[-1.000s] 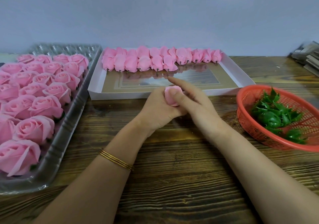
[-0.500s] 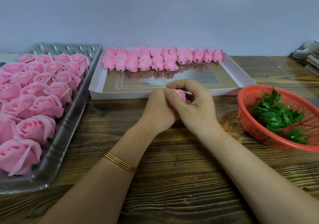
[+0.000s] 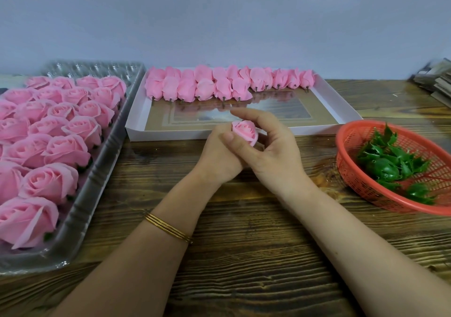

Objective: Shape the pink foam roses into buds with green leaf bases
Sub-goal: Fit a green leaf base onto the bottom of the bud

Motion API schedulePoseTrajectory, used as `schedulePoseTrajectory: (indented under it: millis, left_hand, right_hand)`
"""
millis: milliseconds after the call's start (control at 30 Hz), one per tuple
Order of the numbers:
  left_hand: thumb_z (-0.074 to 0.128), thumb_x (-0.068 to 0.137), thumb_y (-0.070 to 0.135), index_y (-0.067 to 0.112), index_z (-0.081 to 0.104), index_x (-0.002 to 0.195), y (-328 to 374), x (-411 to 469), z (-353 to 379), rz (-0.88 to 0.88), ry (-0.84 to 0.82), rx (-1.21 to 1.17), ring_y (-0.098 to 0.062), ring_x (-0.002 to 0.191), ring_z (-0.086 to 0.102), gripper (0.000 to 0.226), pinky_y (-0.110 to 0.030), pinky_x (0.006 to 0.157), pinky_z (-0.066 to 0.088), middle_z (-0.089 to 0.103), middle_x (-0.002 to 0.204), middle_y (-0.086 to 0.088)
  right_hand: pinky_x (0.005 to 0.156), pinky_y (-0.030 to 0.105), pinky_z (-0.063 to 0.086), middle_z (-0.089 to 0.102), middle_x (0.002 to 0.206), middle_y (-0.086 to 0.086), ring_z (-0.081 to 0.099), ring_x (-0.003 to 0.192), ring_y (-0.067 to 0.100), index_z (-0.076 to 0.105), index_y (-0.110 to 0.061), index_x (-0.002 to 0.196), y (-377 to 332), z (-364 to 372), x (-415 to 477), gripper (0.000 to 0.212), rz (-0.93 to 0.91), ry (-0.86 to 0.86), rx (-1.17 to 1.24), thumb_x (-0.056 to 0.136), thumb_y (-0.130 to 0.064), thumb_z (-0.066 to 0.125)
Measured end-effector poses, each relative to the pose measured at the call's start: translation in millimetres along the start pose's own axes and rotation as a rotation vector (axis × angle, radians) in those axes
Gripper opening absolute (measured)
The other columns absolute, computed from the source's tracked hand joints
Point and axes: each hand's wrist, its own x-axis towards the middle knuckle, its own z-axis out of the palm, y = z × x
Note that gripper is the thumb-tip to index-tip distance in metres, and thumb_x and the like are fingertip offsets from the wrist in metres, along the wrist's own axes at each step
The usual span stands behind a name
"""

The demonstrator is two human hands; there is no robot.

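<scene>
Far left of the grip, a clear plastic tray (image 3: pixel 80 209) sits on the wooden table (image 3: pixel 244 255), packed w/ open pink roses (image 3: pixel 66 149) in rows, petals spread. Beyond the grip & a little left, a shallow white box (image 3: pixel 170 135) holds shaped buds (image 3: pixel 219 85). They lie in overlapping rows along its far wall, short dark stems pointing toward the viewer. The box's near half shows bare glossy floor.

At center, both hands meet above the table, just in front of the box's near rim. L hand (image 3: pixel 219 155), w/ thin gold bangles (image 3: pixel 168 229) on the wrist, is curled like a loose fist round the underside of one pink foam rose (image 3: pixel 244 131). Its fingers are mostly hidden behind the flower & the other hand. The rose pokes up out of the fist, spiral center facing up & toward the viewer, petals tucked fairly tight.

R hand (image 3: pixel 275 153) wraps in from the right. Its thumb lies across L hand w/ the tip against the rose's near-left side. The index finger arches over the top; can't tell if it touches. The other fingers curl behind the flower's right side. Both hands grasp the same rose; the grip is partly closed, not clenched.

Right of the grip, near but apart, a red mesh basket (image 3: pixel 351 131) holds green leaf bases (image 3: pixel 388 165). Farther right & back, a blurred stack of flat items (image 3: pixel 436 82) sits at the frame edge.
</scene>
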Motion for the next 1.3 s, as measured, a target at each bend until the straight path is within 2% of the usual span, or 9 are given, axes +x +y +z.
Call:
schedulePoseTrajectory:
  millis: [167, 333, 433, 533, 733, 933, 1067, 1133, 1300]
  left_hand:
    - [0.064, 0.085, -0.003, 0.017, 0.064, 0.067, -4, 0, 2, -0.034, 0.012, -0.036, -0.007, 0.066, 0.057, 0.027, -0.031, 0.065, 0.050, 0.062, 0.062, 0.012]
    - [0.067, 0.085, -0.002, 0.000, 0.068, 0.079, -2, 0, 3, -0.042, 0.027, -0.109, -0.008, 0.069, 0.060, 0.006, -0.028, 0.064, 0.051, 0.066, 0.071, 0.004]
    - [0.068, 0.085, -0.002, -0.003, 0.067, 0.080, -1, -1, 2, -0.044, 0.022, -0.119, -0.010, 0.070, 0.059, 0.005, -0.030, 0.064, 0.051, 0.066, 0.073, -0.003]
    - [0.068, 0.085, -0.001, -0.003, 0.066, 0.080, 0, -2, 2, -0.052, 0.017, -0.133, -0.010, 0.069, 0.058, 0.006, -0.027, 0.064, 0.049, 0.064, 0.073, -0.005]
    - [0.065, 0.085, -0.006, 0.012, 0.063, 0.072, -2, -1, 2, -0.032, 0.024, -0.163, 0.002, 0.061, 0.055, 0.022, -0.015, 0.059, 0.046, 0.060, 0.065, 0.008]
    - [0.062, 0.083, -0.010, 0.017, 0.059, 0.064, -6, 1, 2, -0.023, 0.037, -0.111, 0.000, 0.060, 0.052, 0.033, -0.020, 0.058, 0.044, 0.057, 0.061, 0.009]
    - [0.062, 0.081, -0.003, -0.006, 0.061, 0.070, -9, 3, 2, -0.009, 0.048, -0.121, -0.015, 0.068, 0.053, 0.011, -0.040, 0.061, 0.047, 0.059, 0.067, -0.007]
    - [0.059, 0.075, 0.007, -0.009, 0.060, 0.073, -8, 2, 2, 0.014, 0.045, -0.127, -0.018, 0.070, 0.053, 0.016, -0.045, 0.063, 0.049, 0.059, 0.068, -0.010]
    - [0.065, 0.080, 0.000, 0.000, 0.063, 0.071, -6, 1, -1, -0.007, 0.065, -0.200, -0.006, 0.063, 0.056, 0.009, -0.025, 0.060, 0.048, 0.061, 0.064, 0.002]
  right_hand:
    - [0.100, 0.049, 0.046, 0.063, 0.113, 0.014, 0.062, 0.107, 0.027, 0.067, -0.011, 0.115, 3, 3, 0, 0.032, 0.002, 0.012, -0.042, 0.084, -0.011, 0.075]
    - [0.101, 0.046, 0.047, 0.063, 0.115, 0.012, 0.062, 0.107, 0.023, 0.066, -0.013, 0.121, 5, 2, 1, 0.035, 0.011, -0.002, -0.080, 0.087, -0.017, 0.072]
    - [0.103, 0.034, 0.045, 0.061, 0.116, 0.007, 0.060, 0.109, 0.015, 0.063, -0.017, 0.127, 6, 0, 0, 0.039, 0.018, -0.036, -0.114, 0.088, -0.021, 0.070]
    - [0.103, 0.024, 0.041, 0.059, 0.116, 0.003, 0.057, 0.111, 0.009, 0.059, -0.019, 0.132, 7, -1, 0, 0.044, 0.006, -0.066, -0.172, 0.090, -0.026, 0.068]
    - [0.109, 0.025, 0.036, 0.055, 0.129, -0.001, 0.050, 0.123, 0.003, 0.048, -0.025, 0.142, 9, -1, -2, 0.051, 0.035, -0.115, -0.197, 0.093, -0.033, 0.062]
    - [0.111, 0.023, 0.031, 0.052, 0.137, -0.002, 0.044, 0.129, 0.005, 0.041, -0.016, 0.146, 9, -2, -1, 0.054, 0.022, -0.163, -0.263, 0.097, -0.033, 0.056]
    - [0.104, 0.004, 0.023, 0.048, 0.133, -0.009, 0.038, 0.126, -0.001, 0.034, -0.011, 0.149, 9, -2, -1, 0.058, 0.004, -0.185, -0.330, 0.099, -0.032, 0.053]
    - [0.102, -0.001, 0.019, 0.046, 0.134, -0.007, 0.035, 0.126, -0.002, 0.031, -0.009, 0.150, 11, -3, -1, 0.061, 0.007, -0.195, -0.355, 0.099, -0.035, 0.052]
    - [0.111, 0.018, 0.027, 0.052, 0.136, -0.002, 0.042, 0.128, 0.003, 0.041, -0.013, 0.147, 13, -4, 0, 0.076, 0.081, -0.165, -0.323, 0.085, -0.057, 0.047]
